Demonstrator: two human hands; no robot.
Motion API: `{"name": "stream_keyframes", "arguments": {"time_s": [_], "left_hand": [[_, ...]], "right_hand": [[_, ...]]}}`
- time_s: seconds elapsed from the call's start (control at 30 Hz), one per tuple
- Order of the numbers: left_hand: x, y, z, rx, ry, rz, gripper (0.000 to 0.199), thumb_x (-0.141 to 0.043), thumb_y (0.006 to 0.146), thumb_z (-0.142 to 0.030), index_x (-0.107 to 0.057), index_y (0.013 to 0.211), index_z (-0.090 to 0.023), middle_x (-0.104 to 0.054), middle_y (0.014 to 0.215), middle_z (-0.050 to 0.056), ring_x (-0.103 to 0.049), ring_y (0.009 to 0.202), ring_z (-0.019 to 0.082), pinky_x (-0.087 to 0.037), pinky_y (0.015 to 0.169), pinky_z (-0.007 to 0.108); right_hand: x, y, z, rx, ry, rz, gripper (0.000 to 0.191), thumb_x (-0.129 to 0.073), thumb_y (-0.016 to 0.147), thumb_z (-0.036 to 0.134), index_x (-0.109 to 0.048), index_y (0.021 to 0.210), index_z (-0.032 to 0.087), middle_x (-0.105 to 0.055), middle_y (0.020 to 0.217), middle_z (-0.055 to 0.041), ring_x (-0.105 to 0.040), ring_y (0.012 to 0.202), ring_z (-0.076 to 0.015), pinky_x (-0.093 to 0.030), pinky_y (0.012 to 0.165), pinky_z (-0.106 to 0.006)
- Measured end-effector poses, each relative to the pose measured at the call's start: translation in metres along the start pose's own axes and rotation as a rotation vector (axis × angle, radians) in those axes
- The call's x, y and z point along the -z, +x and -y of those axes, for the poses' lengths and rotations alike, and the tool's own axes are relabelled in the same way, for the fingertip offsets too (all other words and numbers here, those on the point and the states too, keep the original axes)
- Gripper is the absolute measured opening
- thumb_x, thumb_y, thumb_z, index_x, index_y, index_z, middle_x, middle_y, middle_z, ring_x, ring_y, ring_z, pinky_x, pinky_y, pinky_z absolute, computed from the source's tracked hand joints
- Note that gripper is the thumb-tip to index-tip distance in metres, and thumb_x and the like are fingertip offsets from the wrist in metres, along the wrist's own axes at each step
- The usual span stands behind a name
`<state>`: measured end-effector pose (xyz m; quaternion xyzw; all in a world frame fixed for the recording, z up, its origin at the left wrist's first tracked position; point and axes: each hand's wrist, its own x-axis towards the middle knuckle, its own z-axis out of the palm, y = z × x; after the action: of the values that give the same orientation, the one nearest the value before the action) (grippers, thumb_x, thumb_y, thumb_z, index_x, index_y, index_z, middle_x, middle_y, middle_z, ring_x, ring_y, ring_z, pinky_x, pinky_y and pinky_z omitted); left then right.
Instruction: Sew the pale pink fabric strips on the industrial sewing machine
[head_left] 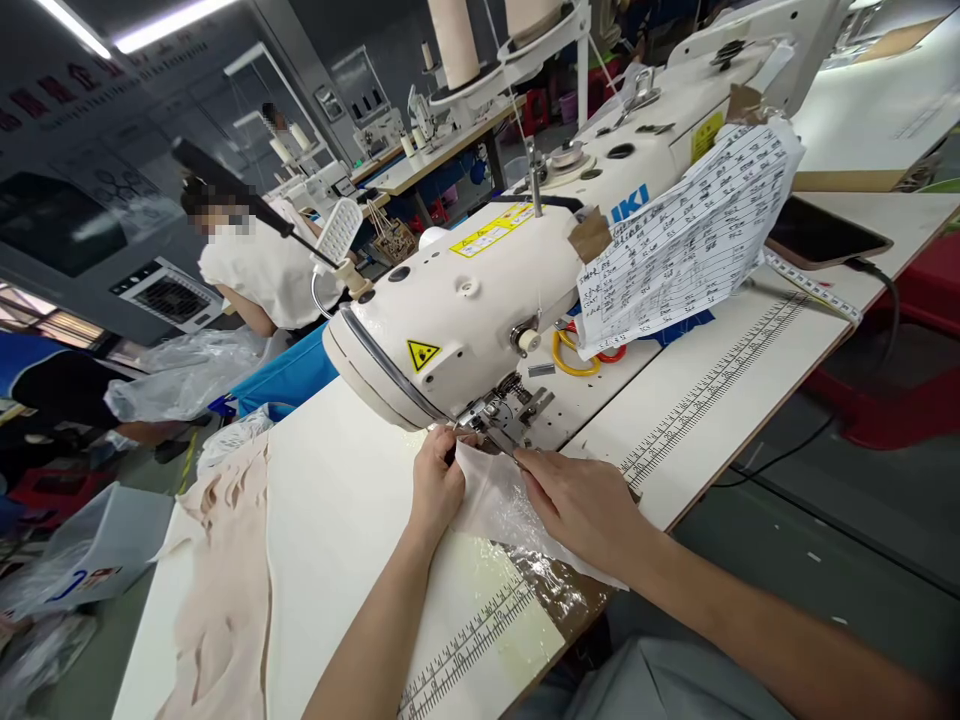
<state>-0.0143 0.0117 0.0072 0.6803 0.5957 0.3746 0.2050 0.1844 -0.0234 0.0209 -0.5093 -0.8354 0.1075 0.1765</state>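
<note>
Pale pink cloth [491,500] lies on the white table [337,560], its upper edge close by the needle area of the sewing machine [465,290]; both hands are on it. The left hand [439,480] is curled in, thumb and fingers drawn together on the cloth's upper left corner, just beside the machine's metal foot [495,412]. The right hand [589,505] lies over the cloth's right side, palm down, fingers close together and bent, their tips near the foot. Whether it pinches the cloth or only presses on it, I cannot tell, since the hand hides its own underside. The cloth spreads between the hands, its lower part over glossy brown tape [562,590] at the table's edge. Well to the left lies a pile of pink pieces [225,590]. Beyond the right hand, a ruler scale [697,405] runs along the table, with scissors [576,358] behind the machine's foot.
</note>
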Motion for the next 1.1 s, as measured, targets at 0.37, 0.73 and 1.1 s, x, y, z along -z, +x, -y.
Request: {"name": "stream_keyframes", "arguments": {"time_s": [0.37, 0.73, 1.1], "left_hand": [[-0.0008, 0.0025, 0.0015, 0.053, 0.045, 0.015, 0.018, -0.056, 0.079, -0.035, -0.069, 0.077, -0.023, -0.067, 0.085, 0.003, -0.060, 0.083, 0.019, -0.047, 0.075, 0.032], [0.0002, 0.0039, -0.0031, 0.071, 0.063, -0.003, 0.017, -0.058, 0.078, -0.035, -0.070, 0.075, -0.023, -0.067, 0.082, 0.002, -0.062, 0.080, 0.019, -0.048, 0.071, 0.030], [0.0003, 0.0046, -0.0025, 0.073, 0.086, 0.005, 0.020, -0.056, 0.080, -0.038, -0.070, 0.076, -0.023, -0.066, 0.081, 0.003, -0.061, 0.079, 0.019, -0.048, 0.070, 0.030]], "right_hand": [[-0.0027, -0.0013, -0.0016, 0.048, -0.042, -0.021, 0.031, -0.043, 0.098, 0.017, -0.059, 0.124, 0.015, -0.075, 0.089, -0.0060, -0.070, 0.070, -0.0167, -0.041, 0.051, -0.026], [-0.0072, -0.0039, -0.0041, 0.057, 0.019, -0.059, 0.030, -0.042, 0.099, 0.018, -0.060, 0.122, 0.014, -0.075, 0.091, -0.0070, -0.071, 0.078, -0.0179, -0.045, 0.056, -0.027], [-0.0069, -0.0034, -0.0050, 0.041, 0.043, -0.050, 0.029, -0.044, 0.098, 0.017, -0.061, 0.121, 0.014, -0.075, 0.091, -0.0066, -0.071, 0.079, -0.0176, -0.040, 0.055, -0.026]]}}
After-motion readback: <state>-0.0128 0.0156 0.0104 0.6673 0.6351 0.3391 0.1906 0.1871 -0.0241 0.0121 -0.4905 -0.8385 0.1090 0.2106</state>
